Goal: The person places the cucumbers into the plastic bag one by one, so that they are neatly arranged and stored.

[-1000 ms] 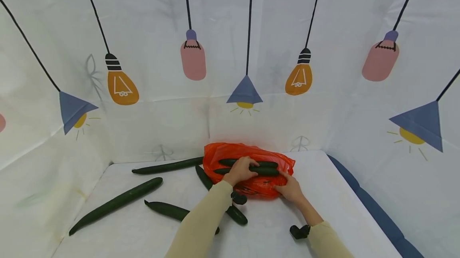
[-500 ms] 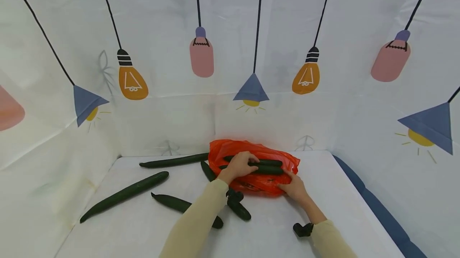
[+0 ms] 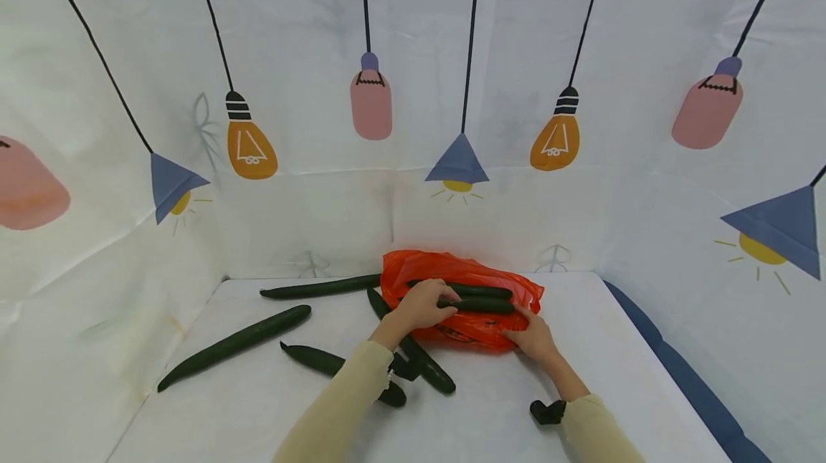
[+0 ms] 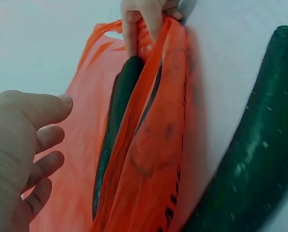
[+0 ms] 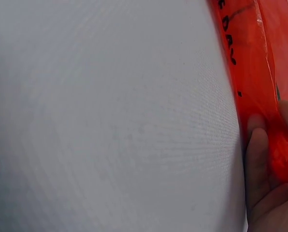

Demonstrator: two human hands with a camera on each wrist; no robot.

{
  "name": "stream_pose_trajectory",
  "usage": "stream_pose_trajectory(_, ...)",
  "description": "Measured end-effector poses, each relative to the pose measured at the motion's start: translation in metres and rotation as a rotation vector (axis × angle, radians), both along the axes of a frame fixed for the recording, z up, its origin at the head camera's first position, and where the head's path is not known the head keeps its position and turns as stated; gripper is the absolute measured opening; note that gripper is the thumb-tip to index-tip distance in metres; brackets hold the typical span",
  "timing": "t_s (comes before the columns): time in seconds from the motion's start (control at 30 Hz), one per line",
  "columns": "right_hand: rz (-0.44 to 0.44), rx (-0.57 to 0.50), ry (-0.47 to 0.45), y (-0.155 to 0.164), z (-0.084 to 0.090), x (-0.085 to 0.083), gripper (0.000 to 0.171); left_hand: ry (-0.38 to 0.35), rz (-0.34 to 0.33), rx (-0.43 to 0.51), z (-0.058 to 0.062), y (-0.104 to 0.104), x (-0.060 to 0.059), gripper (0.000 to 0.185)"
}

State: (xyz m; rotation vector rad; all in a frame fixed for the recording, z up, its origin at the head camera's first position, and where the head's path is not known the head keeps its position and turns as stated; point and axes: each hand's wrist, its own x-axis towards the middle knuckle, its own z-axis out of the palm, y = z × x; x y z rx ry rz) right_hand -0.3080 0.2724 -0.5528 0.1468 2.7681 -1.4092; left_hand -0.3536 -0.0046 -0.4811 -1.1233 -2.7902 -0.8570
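Cucumber (image 3: 480,304) in orange bag (image 3: 445,268), long axis left-right.

Bag (image 3: 477,330): bright orange-red plastic w/ black print. Cucumbers (image 3: 235,345): dark green, pale speckles on skin. Bench (image 3: 490,406): plain white cloth. Backdrop (image 3: 413,54): white fabric, printed w/ hanging lamps on black cords — orange bulbs, pink bulbs, blue shades w/ yellow glow. Sleeves (image 3: 335,413): pale beige.
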Motion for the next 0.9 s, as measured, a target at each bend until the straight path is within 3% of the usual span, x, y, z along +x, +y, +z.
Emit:
stream_pose_trajectory(0.33, -0.01, -0.006, 0.0, -0.001, -0.002, 0.0, 0.073, 0.002, 0.038, 0.024, -0.002, -0.04, 0.02, 0.018)
stream_pose_trajectory(0.67, -0.01, -0.021, -0.025, 0.0, -0.001, 0.001, 0.074, 0.02, 0.024, 0.058, -0.008, -0.083, 0.043, 0.016)
stream_pose_trajectory(0.9, 0.002, -0.009, -0.03, 0.002, 0.0, 0.001, 0.074, 0.011, 0.051, 0.057, -0.02, -0.112, 0.054, 0.014)
